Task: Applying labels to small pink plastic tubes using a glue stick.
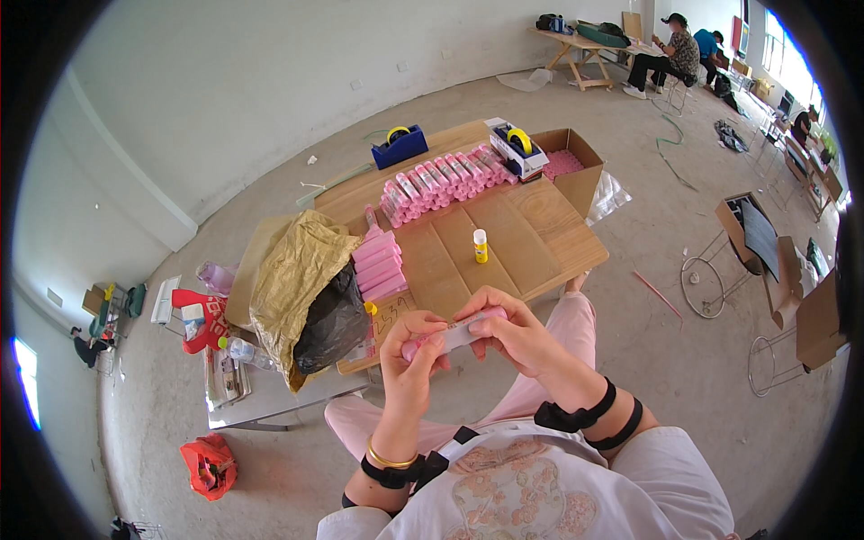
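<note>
Between my hands, above the table's near edge, is a pink tube [493, 314] with a pale label strip around its middle. My left hand [407, 349] grips its left end, fingers curled and thumb on the label. At the other end my right hand [520, 335] pinches it, thumb against the strip. A yellow glue stick with a white cap [481, 247] stands upright on the brown cardboard sheet [517, 225] beyond my hands. Labelled pink tubes [441, 187] lie stacked at the back of the table. Pink tubes without visible labels [378, 267] are piled left of the cardboard.
Two tape dispensers [399, 148] [520, 151] sit at the table's far edge. A cardboard box [576, 162] holding pink pieces stands at the right corner. Gold and black bags [301, 270] crowd the left side. A red bag [209, 466] rests on the floor. Several people work farther off.
</note>
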The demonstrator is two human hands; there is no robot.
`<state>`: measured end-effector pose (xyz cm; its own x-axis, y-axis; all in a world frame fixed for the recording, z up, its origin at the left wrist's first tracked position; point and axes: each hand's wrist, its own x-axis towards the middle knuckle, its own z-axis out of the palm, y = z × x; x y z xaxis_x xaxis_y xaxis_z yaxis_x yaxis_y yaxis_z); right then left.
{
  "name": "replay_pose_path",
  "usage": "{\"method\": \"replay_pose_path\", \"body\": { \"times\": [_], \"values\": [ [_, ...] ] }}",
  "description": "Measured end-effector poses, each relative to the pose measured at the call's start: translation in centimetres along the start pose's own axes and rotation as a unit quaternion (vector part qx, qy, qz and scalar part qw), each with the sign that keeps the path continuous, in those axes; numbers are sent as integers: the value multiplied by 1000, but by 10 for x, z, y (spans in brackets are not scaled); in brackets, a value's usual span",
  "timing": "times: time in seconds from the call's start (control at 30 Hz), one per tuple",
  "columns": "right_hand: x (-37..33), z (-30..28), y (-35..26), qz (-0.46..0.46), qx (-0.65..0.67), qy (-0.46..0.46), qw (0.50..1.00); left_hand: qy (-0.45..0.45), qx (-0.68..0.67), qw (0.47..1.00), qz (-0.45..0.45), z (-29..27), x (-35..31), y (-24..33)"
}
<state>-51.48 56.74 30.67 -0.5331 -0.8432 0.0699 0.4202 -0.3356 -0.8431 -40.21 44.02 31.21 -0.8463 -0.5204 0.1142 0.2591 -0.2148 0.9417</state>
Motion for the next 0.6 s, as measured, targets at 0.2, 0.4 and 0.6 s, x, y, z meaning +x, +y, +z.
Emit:
{"method": "replay_pose_path", "body": {
  "times": [0.2,0.4,0.6],
  "values": [
    [0,2,-1,11,3,11,1000,17,10,1000,5,2,-1,0],
    [1,2,1,-3,-3,18,1000,8,17,1000,-7,4,0,2],
    [5,2,6,-4,-4,51,999,34,5,999,11,7,1,-4]
  ]
}}
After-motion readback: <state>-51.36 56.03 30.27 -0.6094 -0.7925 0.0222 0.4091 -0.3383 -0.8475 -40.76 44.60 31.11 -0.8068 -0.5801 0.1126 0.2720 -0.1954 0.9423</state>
